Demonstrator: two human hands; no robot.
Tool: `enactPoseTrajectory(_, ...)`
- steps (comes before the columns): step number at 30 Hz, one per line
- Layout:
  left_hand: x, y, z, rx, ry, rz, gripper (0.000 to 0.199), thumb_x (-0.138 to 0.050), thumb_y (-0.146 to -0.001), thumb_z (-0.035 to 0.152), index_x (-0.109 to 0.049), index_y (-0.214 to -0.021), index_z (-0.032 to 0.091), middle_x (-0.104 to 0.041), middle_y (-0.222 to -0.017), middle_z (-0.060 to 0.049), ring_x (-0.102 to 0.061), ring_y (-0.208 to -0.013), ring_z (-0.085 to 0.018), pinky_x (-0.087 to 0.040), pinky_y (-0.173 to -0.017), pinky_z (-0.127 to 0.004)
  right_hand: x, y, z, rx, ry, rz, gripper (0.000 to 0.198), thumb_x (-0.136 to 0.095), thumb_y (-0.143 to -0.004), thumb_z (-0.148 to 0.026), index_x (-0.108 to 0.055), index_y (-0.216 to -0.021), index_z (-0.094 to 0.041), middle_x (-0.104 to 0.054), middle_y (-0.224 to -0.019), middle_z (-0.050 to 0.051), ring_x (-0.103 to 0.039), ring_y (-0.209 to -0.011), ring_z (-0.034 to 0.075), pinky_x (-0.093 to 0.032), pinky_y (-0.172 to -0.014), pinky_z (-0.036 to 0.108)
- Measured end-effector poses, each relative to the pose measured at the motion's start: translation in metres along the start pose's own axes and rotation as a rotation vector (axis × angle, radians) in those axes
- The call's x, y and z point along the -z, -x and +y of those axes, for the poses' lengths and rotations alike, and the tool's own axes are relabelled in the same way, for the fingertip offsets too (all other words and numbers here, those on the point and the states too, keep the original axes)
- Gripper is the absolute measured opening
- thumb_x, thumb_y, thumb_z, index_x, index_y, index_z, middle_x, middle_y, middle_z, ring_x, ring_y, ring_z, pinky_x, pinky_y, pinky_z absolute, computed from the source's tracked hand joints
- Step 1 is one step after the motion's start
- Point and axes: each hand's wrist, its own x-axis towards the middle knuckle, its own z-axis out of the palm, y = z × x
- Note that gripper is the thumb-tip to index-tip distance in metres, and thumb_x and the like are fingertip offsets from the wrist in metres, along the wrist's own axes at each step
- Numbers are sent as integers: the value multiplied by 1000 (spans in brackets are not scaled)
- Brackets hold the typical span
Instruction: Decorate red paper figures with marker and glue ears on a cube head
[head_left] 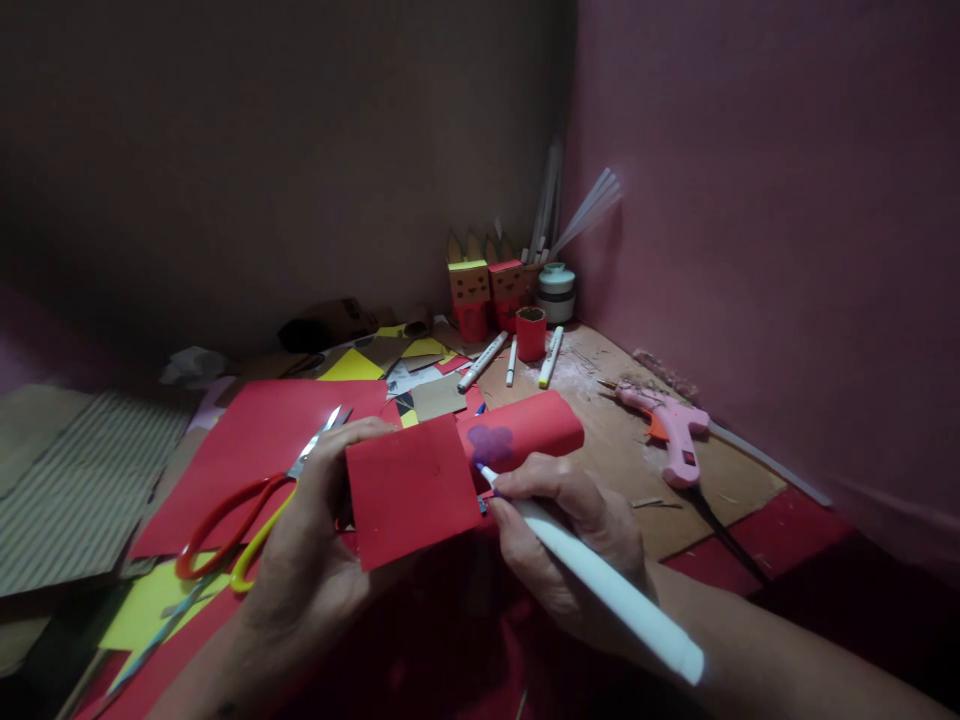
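Note:
My left hand [315,540] is closed round a red paper craft piece [416,490], made of a square box-like part joined to a red tube [544,425]. A purple flower shape [490,442] is coloured on the tube. In my right hand [570,530] is a white marker [607,590], pinched near its tip. The purple tip touches or nearly touches the lower edge of the flower. Scissors [247,530] with red and yellow handles lie beside my left hand on red paper [262,430]. The fingers behind the square part are partly hidden.
Behind stand two cardboard figures [470,285], a short red tube [531,335] and a pale jar [556,290]. Several markers [484,362] lie before them. A pink glue gun [671,425] rests at the right with its cord. Corrugated cardboard [90,480] and yellow scraps [352,366] lie left.

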Motion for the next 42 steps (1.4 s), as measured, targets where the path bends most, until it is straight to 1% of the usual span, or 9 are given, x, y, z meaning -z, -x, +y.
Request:
enactPoseTrajectory(6, 0, 1, 2, 10, 18, 3, 67, -85, -74, 37, -55, -133, 35, -65, -120, -3, -72, -93, -24, -66, -72, -33, 0, 0, 1, 15, -10, -16, 18, -64, -87, -8, -61, -96, -23, -62, -66, -4, -57, -49, 10, -50, -46, 21)
enactPoseTrajectory(10, -1, -1, 4, -6, -18, -1, 63, -82, -76, 36, -55, -133, 34, -64, -122, -4, -70, -99, -23, -65, -77, -33, 1, -1, -1, 6, 21, -1, 18, -63, -86, -8, -60, -94, -24, -63, -65, -4, -60, -51, 11, -52, -48, 21)
enactPoseTrajectory(15, 0, -2, 4, 3, 9, -8, 65, -85, -74, 36, -55, -132, 34, -65, -121, -3, -71, -96, -23, -66, -76, -33, -1, 1, 0, -21, 38, 32, 18, -64, -86, -10, -60, -93, -25, -67, -70, -4, -56, -48, 10, -51, -46, 21)
enactPoseTrajectory(20, 1, -2, 1, 19, 15, -15, 67, -85, -73, 37, -55, -133, 36, -64, -124, -4, -71, -99, -25, -67, -76, -34, -6, 5, 6, -1, -41, 109, 18, -64, -84, -11, -61, -94, -25, -62, -68, -6, -52, -45, 8, -47, -43, 20)
enactPoseTrajectory(27, -2, 0, 0, 32, 26, 42, 65, -84, -72, 38, -57, -131, 37, -67, -120, -4, -73, -92, -26, -67, -70, -38, 0, 1, 0, -20, 11, 33, 16, -65, -86, -11, -61, -94, -24, -67, -71, -3, -60, -53, 11, -51, -47, 21)
enactPoseTrajectory(31, 0, -1, -2, -5, 34, -1, 68, -85, -72, 36, -56, -133, 36, -66, -121, -4, -73, -95, -26, -67, -73, -36, -1, 0, 0, -11, 4, 5, 17, -65, -86, -10, -61, -96, -24, -65, -69, -4, -56, -48, 10, -50, -44, 20)
enactPoseTrajectory(33, 2, -1, -3, -24, 27, -19, 68, -86, -72, 35, -55, -133, 35, -65, -122, -4, -72, -97, -25, -66, -74, -34, -4, 1, 3, 0, -7, 46, 17, -65, -86, -10, -61, -95, -25, -65, -69, -4, -57, -49, 10, -51, -45, 20)
enactPoseTrajectory(37, 1, -1, 2, 46, -11, -4, 63, -84, -73, 34, -56, -130, 35, -64, -124, -3, -69, -99, -24, -63, -75, -32, -8, 4, 7, 17, 9, 132, 14, -64, -86, -14, -61, -96, -25, -69, -73, -3, -62, -50, 11, -56, -49, 21)
enactPoseTrajectory(42, -5, 0, 11, 90, 0, 41, 58, -82, -75, 39, -56, -126, 34, -64, -121, -4, -70, -94, -24, -63, -73, -36, -4, 2, -1, -44, 68, 68, 14, -67, -87, -14, -62, -95, -24, -72, -75, -3, -55, -42, 8, -52, -42, 20)
